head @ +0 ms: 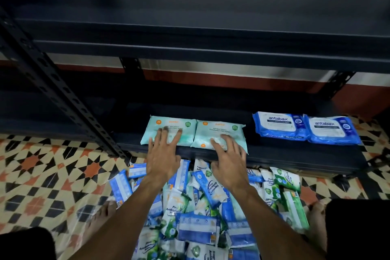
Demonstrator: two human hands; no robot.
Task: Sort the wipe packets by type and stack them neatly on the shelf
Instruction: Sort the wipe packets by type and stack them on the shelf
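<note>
Lengthwise along shelf [274,154], two teal packets [219,131], left hand [162,158], right hand [229,160] atop

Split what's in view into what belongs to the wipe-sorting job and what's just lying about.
Job:
left hand resting on left teal packet
right hand resting on right teal packet
left Antabax packet
right Antabax packet
mixed packet pile on the floor
bottom shelf

Lying about:
upper shelf
floor tiles
left foot
right foot
</note>
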